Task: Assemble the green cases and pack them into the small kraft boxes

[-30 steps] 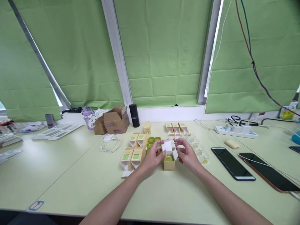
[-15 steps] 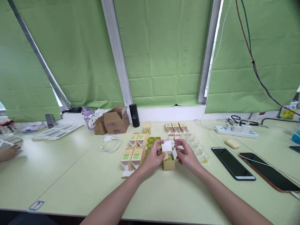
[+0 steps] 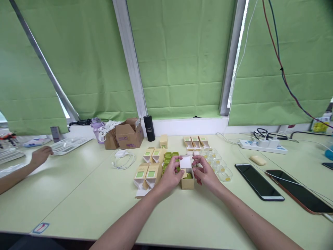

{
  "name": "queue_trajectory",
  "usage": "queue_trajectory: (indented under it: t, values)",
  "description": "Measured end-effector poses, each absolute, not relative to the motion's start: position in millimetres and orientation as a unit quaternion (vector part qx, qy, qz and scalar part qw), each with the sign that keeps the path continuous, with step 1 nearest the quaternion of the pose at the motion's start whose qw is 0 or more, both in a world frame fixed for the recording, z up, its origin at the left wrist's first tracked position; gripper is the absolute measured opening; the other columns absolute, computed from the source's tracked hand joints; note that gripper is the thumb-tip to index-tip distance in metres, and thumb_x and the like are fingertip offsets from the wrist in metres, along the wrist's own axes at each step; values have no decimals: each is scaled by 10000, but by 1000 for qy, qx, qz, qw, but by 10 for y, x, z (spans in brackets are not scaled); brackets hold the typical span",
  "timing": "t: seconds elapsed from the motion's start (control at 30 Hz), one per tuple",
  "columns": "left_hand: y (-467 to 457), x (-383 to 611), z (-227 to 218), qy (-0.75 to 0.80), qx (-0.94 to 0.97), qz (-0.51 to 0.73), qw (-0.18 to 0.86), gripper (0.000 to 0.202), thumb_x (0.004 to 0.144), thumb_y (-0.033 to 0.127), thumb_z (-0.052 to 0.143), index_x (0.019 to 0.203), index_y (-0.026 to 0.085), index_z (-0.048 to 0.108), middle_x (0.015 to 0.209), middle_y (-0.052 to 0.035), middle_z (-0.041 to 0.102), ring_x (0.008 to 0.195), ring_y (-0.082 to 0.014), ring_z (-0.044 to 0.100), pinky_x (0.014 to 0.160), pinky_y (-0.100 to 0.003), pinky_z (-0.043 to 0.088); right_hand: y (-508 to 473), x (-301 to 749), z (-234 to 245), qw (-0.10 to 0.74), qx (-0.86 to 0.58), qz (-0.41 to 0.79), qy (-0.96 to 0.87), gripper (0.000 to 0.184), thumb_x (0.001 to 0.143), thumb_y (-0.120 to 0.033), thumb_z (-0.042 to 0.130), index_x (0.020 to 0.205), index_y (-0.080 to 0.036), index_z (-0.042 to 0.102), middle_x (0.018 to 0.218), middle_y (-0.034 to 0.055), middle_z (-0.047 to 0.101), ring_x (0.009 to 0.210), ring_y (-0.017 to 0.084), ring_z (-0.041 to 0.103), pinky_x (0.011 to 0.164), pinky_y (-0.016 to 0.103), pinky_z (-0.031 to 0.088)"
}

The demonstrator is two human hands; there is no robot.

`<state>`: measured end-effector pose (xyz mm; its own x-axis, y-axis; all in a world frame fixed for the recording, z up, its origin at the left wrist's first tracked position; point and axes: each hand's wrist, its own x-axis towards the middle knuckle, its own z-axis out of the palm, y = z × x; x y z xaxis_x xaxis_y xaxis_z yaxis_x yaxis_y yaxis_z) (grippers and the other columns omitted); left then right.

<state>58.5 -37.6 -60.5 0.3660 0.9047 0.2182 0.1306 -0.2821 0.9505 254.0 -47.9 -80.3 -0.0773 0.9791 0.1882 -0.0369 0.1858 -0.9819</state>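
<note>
both hands, left hand (image 3: 170, 175) and right hand (image 3: 205, 172), grip the open small box (image 3: 187, 181).

The small tan cardboard box (image 3: 187, 183) had a white inner flap (image 3: 185, 162) and held a yellow-green round piece (image 3: 189, 176). The flat tan cartons (image 3: 139, 174) beside it bore green square labels. The smooth tabletop (image 3: 78, 194) was pale green, the fabric blinds (image 3: 179, 52) a deeper green, and the cylindrical flask (image 3: 149, 128) black.
</note>
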Motion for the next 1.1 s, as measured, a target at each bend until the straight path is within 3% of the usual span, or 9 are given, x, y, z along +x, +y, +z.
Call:
queue_trajectory:
  t: [0.53,1.1]
  values:
    - [-399,584,-613,368,685,421,466,456,934,211,651,1345,225,454,1131,-75,764,901,-194,636,824,-326,429,-483,2489,-886,513,-421,488,-567,491,885,-485,697,1279,-311,461,1119,-6,483,578,79,512,390,221,401]
    - [-368,562,-712,383,685,429,447,449,978,267,667,1313,268,368,1100,-40,751,847,-174,594,803,-310,432,-435,2489,-979,505,-428,465,-588,485,895,-454,671,1307,-297,468,1157,30,492,654,106,518,471,240,392]
